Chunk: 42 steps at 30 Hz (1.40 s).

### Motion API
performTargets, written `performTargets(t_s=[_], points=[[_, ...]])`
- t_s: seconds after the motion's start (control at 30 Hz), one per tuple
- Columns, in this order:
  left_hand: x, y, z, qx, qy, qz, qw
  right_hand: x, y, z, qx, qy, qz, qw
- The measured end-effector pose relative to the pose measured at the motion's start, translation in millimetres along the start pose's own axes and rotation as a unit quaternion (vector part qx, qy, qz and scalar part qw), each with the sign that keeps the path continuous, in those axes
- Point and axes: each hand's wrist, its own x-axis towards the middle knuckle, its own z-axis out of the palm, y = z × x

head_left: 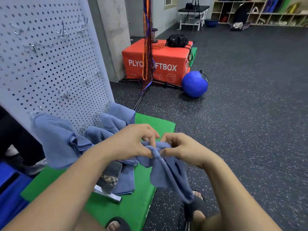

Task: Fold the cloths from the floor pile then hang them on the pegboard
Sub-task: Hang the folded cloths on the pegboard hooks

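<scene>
White pegboard is standing at left, its lower hooks carrying hung blue cloths. Green mat is lying at its foot, bearing a folded blue cloth. Held cloth is hanging bunched over the mat's right edge. Left hand and right hand are both pinching its gathered top, fingers curled.

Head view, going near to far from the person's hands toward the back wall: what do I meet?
The held cloth → blue ball → orange plyo box → white bench near the back wall.
</scene>
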Motion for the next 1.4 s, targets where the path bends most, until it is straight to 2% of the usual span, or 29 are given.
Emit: performTargets(t_s=[0.13, 0.27, 0.33, 0.5, 0.6, 0.67, 0.77, 0.87, 0.97, 1.17, 1.27, 1.4], points=[[-4.5, 3.7, -2.6, -0.007, -0.012, -0.037, 0.999, -8.2, -4.3, -7.7, -0.019, 0.093, -0.049, 0.994], [-9.8, 2.8, -9.6, -0.007, 0.008, -0.055, 0.998, -17.0, 0.0, -11.2, -0.029, 0.174, -0.061, 0.982], [-10.8, 1.8, -12.3, -0.027, 0.01, -0.054, 0.998, -21.8, 3.5, -13.6, -0.015, 0.157, -0.056, 0.986], [-5.9, 4.7, -7.9, -0.039, 0.01, -0.041, 0.998, -24.3, 16.1, -10.9, -0.009, 0.043, 0.024, 0.999], [-0.2, 8.5, -2.0, -0.03, 0.003, -0.036, 0.999, -20.0, 15.7, -2.2, 0.046, 0.015, 0.008, 0.999], [2.3, 7.9, -1.9, -0.027, -0.004, -0.028, 0.999, -16.2, 13.5, -2.0, 0.092, 0.029, -0.02, 0.995], [2.3, 3.5, -10.5, -0.047, 0.028, -0.027, 0.998, -11.2, 13.5, -13.1, 0.157, 0.075, -0.041, 0.984], [-0.3, 0.8, -19.3, -0.075, 0.07, -0.021, 0.995, -11.8, 13.7, -26.1, 0.153, 0.134, -0.056, 0.977], [-4.2, -0.1, -23.8, -0.126, 0.071, -0.035, 0.989, -16.6, 15.6, -35.9, 0.17, 0.181, -0.08, 0.965], [-4.5, 10.6, -20.1, -0.152, 0.059, -0.032, 0.986, -20.9, 16.4, -46.7, 0.286, 0.158, -0.107, 0.939], [-3.3, 13.8, -17.1, -0.187, 0.09, -0.026, 0.978, -17.1, 16.2, -43.4, 0.28, 0.179, -0.112, 0.936], [5.5, 19.4, -3.4, -0.16, 0.101, -0.003, 0.982, -5.4, 15.2, -22.3, 0.225, 0.26, -0.113, 0.932]])
